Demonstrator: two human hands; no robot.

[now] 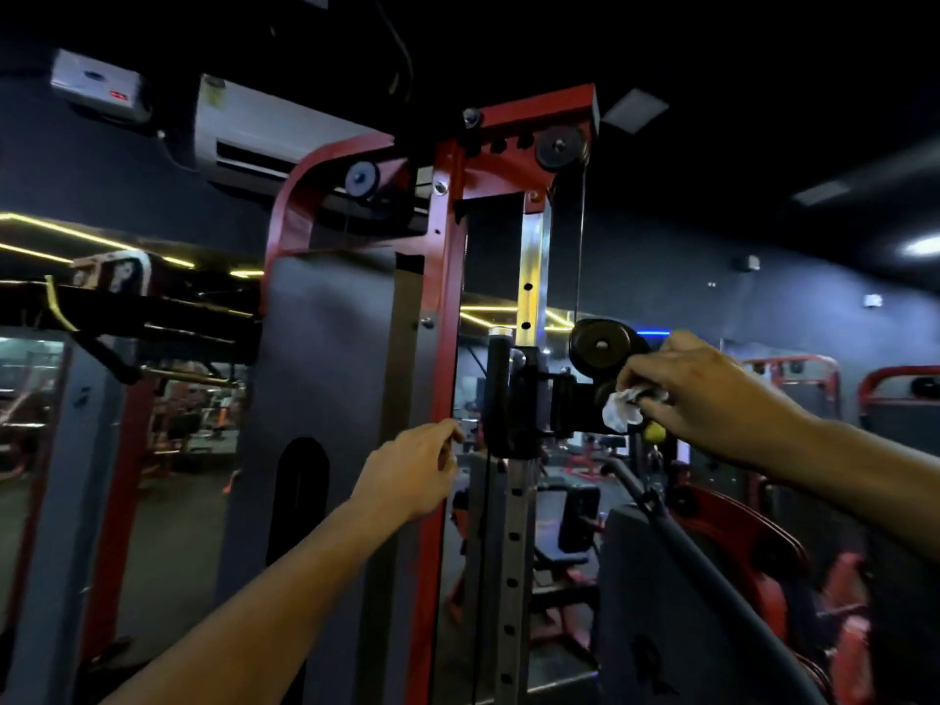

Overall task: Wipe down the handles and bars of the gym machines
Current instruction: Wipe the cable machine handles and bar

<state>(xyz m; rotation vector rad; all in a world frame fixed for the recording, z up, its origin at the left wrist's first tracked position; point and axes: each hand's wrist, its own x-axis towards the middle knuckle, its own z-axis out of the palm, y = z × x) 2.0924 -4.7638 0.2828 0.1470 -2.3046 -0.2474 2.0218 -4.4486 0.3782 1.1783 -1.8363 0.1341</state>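
A red and grey cable machine stands in front of me, with a red upright post point(447, 307) and a perforated steel column point(529, 277). A black sliding pulley carriage point(529, 399) sits on that column, its black pulley wheel point(600, 346) to the right. My right hand point(712, 394) pinches a small white cloth point(620, 407) against the carriage arm just below the wheel. My left hand point(412, 470) is raised by the red post, fingers loosely curled, holding nothing that I can see.
A dark grey angled bar point(702, 582) runs down to the lower right. The grey weight-stack shroud point(325, 399) fills the left of the machine. Mirrors on the left reflect other red machines point(793, 368), and an air conditioner point(264, 134) hangs overhead.
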